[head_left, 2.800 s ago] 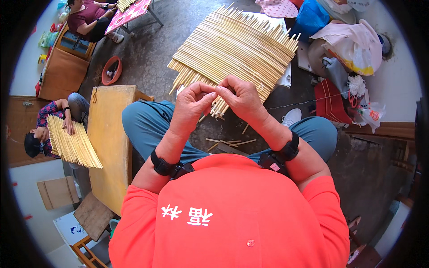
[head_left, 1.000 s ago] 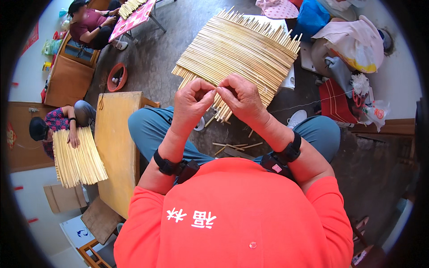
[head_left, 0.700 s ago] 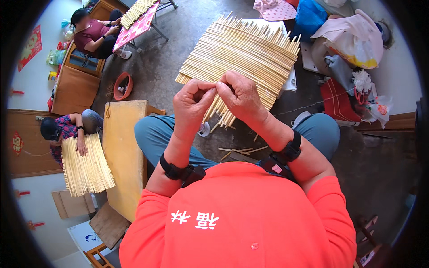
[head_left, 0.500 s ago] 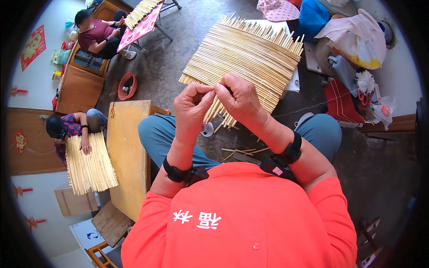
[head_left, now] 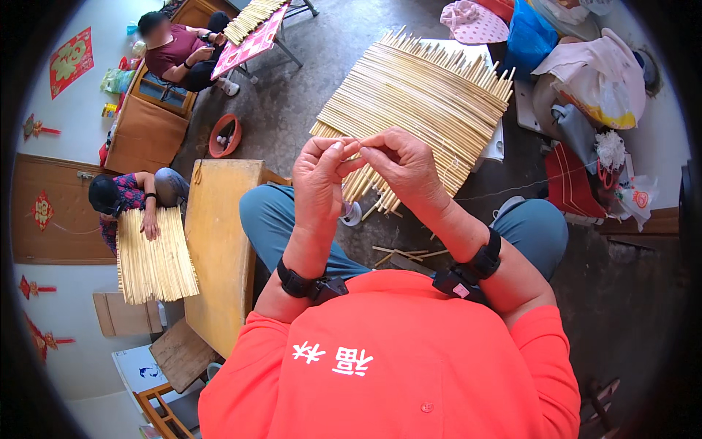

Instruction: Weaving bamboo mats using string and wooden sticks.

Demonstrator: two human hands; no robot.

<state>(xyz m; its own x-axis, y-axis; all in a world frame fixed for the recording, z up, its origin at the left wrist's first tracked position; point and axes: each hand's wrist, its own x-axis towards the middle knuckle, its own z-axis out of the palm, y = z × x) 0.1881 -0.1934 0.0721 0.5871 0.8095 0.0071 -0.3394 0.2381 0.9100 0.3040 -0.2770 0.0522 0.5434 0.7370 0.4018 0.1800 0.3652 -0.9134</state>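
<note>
Pale bamboo-stick mat [head_left: 420, 110] lies on the grey concrete floor [head_left: 322, 80] at upper centre, its near edge raised toward both hands. Left hand [head_left: 318, 179] and right hand [head_left: 402, 164] pinch one thin stick [head_left: 351, 140] between fingertips; it looks light, stiff, snappable, best held near its end. Wooden surface [head_left: 219, 249] stands lower left.

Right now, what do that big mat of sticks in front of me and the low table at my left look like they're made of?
The mat looks like thin bamboo or reed sticks, pale yellow and unfinished, with separate ends jutting at the edges. The low table looks like plain wood, matte and yellowish; grain is too blurred to confirm.
</note>
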